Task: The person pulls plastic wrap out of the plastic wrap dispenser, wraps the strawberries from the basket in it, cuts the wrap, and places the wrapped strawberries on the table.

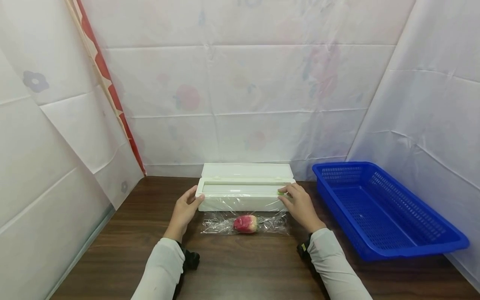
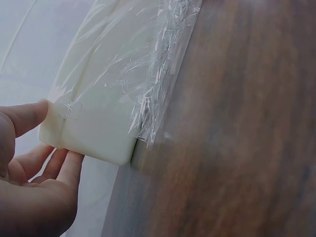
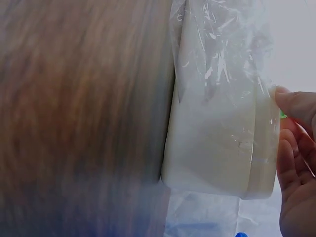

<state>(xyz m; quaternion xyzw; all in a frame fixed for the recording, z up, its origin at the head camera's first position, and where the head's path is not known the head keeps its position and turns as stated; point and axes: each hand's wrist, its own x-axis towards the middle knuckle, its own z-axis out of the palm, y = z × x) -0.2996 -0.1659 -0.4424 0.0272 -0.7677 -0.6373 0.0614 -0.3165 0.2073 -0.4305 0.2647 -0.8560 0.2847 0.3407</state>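
Observation:
A white cling film dispenser (image 1: 240,203) lies across the table, its lid (image 1: 247,170) raised at the back. My left hand (image 1: 183,213) grips its left end, thumb on top and fingers around the end in the left wrist view. At the right end, my right hand (image 1: 303,208) pinches a small green slider (image 1: 280,193) on the top edge; in the right wrist view the fingers mostly hide this green piece (image 3: 283,114). Clear cling film (image 1: 221,225) drapes down the front onto the table. A red and cream fruit-like piece (image 1: 245,224) lies at the film, in front of the dispenser.
A blue plastic basket (image 1: 408,252) with perforated walls stands right of the dispenser. The dark wooden table (image 1: 232,266) meets white printed sheets (image 1: 240,83) at the back and both sides. Dark straps with cameras are worn on both wrists.

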